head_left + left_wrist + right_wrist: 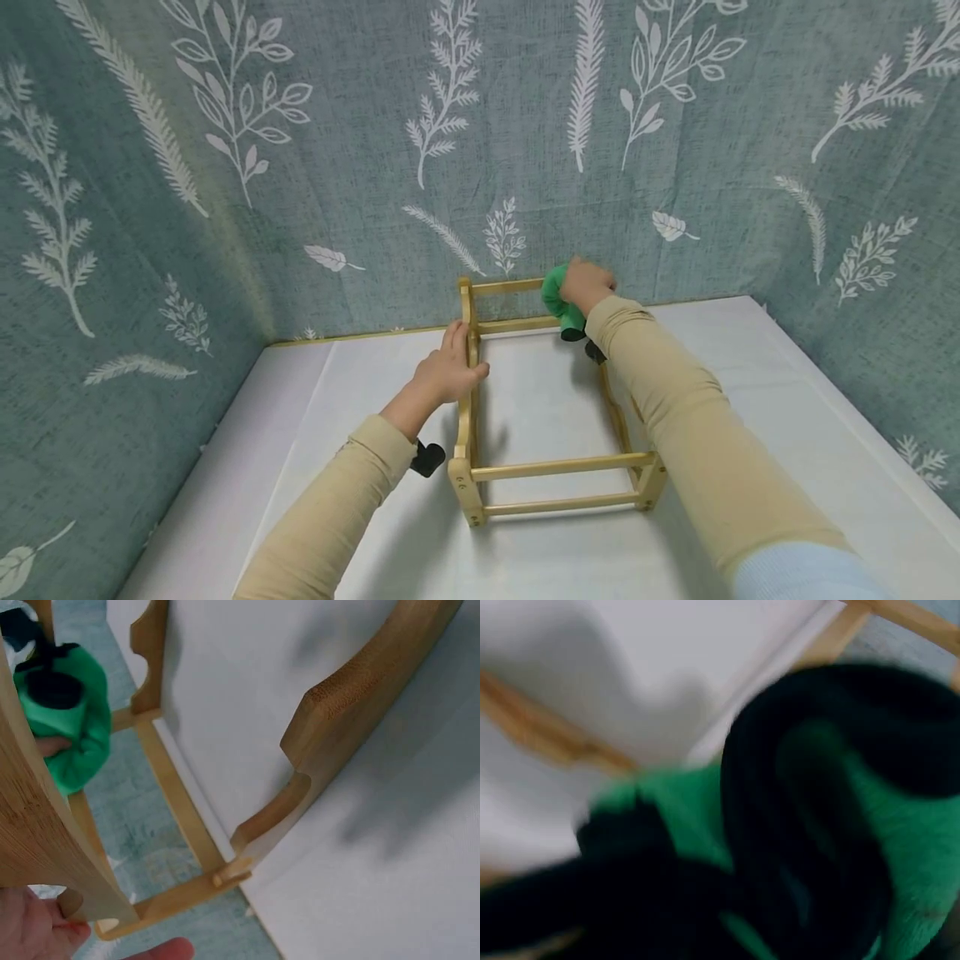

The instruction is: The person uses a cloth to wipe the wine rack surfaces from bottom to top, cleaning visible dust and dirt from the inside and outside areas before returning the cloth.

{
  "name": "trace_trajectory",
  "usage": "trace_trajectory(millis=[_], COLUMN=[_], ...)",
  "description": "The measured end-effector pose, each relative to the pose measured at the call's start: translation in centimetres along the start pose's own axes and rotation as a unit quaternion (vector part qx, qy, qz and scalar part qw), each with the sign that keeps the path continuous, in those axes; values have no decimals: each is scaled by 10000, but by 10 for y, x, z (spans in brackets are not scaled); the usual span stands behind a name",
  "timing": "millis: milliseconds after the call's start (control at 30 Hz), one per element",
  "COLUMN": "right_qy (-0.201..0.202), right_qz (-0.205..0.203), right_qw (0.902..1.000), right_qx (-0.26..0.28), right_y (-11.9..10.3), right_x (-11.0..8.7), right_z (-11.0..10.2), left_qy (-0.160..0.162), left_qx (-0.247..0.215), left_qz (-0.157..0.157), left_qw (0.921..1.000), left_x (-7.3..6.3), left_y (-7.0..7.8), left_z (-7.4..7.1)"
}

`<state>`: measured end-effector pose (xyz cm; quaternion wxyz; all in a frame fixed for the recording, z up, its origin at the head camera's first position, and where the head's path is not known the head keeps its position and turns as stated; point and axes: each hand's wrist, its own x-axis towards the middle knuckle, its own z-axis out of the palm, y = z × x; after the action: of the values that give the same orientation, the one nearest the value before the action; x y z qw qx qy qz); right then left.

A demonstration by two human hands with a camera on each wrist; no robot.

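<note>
A soft green fabric item (572, 321) with a round black end hangs over the far rails of a light wooden rack (562, 468). My right hand (588, 282) grips it at the rack's far right. Close up in the right wrist view, the green fabric (922, 870) has a thick black band (754, 787) and looks blurred. My left hand (447, 367) lies on the rack's left side piece, fingers straight and thumb spread inward. In the left wrist view, fingertips of this hand (45, 922) sit beside the notched wood (45, 825); the green item (86, 712) shows beyond.
The rack stands on a white tabletop (300, 467), close to its back edge. A grey-green curtain (360, 150) with white leaf prints hangs behind and on both sides. Black wrist cameras (427, 459) stick out below the wrists.
</note>
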<state>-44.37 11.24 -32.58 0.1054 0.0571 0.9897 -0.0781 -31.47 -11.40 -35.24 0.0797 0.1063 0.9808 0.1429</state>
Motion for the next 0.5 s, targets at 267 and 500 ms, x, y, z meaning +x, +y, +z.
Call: trace_trajectory(millis=[267,500], right_qy=[-626,-303], right_qz=[-1160,-1372], right_qw=[9775,9315], right_qx=[1649,3354], right_y=[50,88], right_x=[41,-81], right_z=[-14,-54], left_qy=[-51,187], left_qx=[-93,-634], left_qz=[-52,86], left_qw=[9999,9978], left_x=[0,0], left_y=[0,-8], left_z=[4,12])
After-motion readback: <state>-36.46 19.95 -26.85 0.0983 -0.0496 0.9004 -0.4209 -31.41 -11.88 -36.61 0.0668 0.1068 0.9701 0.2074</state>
